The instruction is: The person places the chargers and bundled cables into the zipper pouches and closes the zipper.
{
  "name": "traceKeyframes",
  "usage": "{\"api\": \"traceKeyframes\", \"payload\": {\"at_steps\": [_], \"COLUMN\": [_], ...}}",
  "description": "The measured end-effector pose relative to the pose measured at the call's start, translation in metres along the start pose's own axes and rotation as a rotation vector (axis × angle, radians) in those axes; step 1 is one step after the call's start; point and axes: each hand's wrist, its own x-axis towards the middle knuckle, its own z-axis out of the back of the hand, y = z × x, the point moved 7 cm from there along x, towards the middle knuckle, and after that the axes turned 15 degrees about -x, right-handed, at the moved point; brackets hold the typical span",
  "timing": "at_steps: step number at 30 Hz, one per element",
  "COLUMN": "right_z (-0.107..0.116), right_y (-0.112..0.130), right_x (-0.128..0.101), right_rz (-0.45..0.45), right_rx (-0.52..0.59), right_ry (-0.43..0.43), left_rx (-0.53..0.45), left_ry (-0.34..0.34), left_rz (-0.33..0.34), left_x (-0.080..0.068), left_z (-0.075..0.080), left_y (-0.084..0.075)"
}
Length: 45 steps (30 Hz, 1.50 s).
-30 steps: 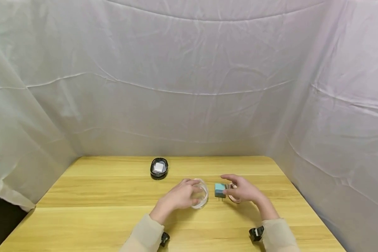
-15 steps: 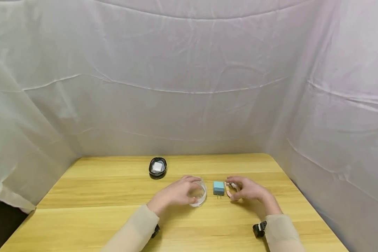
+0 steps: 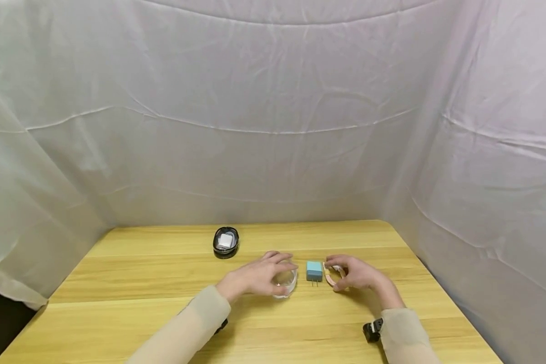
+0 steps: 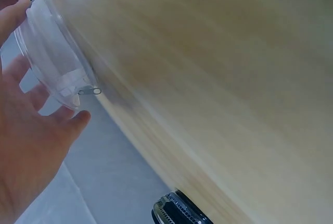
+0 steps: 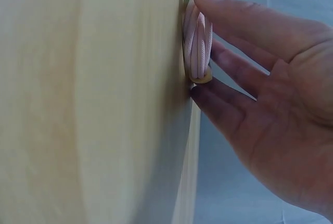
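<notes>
A clear round zip pouch [image 3: 292, 286] sits left of centre on the table; its metal zipper pull [image 4: 89, 91] shows in the left wrist view. Over and around it my left hand [image 3: 257, 275] spreads its fingers, mostly straight. To the right, my right hand [image 3: 360, 274] pinches a coiled pink braided cable [image 5: 197, 47] between thumb and fingers, low at the tabletop. A yellowish band or end shows at the bottom of the coil. Between the hands stands a blue plug adapter [image 3: 314, 271], two metal prongs pointing toward me, just left of the cable.
Farther back and left lies a black-rimmed oval pouch [image 3: 215, 246] with a see-through top and a white square block [image 3: 225, 240] inside. The wooden table [image 3: 141, 283] ends at grey-white cloth hangings [image 3: 273, 167] behind and on both sides.
My right hand has moved down around the pink cable and its fingers have closed on it. Over the clear pouch, my left fingers have straightened and spread.
</notes>
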Motion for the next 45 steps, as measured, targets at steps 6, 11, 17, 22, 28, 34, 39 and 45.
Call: {"api": "traceKeyframes", "payload": {"at_steps": [6, 11, 17, 22, 28, 34, 39, 45], "right_z": [-0.001, -0.002, -0.002, 0.001, 0.004, 0.005, 0.006, 0.009], "right_y": [-0.001, -0.003, -0.004, -0.004, -0.004, -0.006, -0.007, -0.003], "right_x": [0.000, 0.001, 0.001, -0.001, -0.001, 0.000, 0.001, 0.003], "right_rz": [-0.028, -0.053, -0.098, -0.120, -0.163, -0.185, -0.176, -0.161], "right_rx": [-0.037, -0.076, -0.093, -0.099, -0.086, -0.072, -0.068, -0.059], "right_ry": [-0.009, -0.019, -0.052, -0.082, -0.099, -0.114, -0.140, -0.173], "left_rx": [-0.023, -0.088, -0.211, -0.324, -0.360, -0.390, -0.410, -0.421], "left_ry": [-0.004, -0.026, -0.057, -0.083, -0.133, -0.155, -0.175, -0.192], "left_rz": [0.013, 0.026, 0.050, 0.086, 0.107, 0.125, 0.117, 0.069], "left_x": [0.001, 0.001, 0.000, -0.001, -0.001, -0.005, -0.009, -0.014], "left_z": [-0.001, -0.001, 0.001, 0.006, 0.013, 0.016, 0.019, 0.022], "left_y": [0.002, 0.003, 0.005, 0.007, 0.010, 0.010, 0.007, 0.005]}}
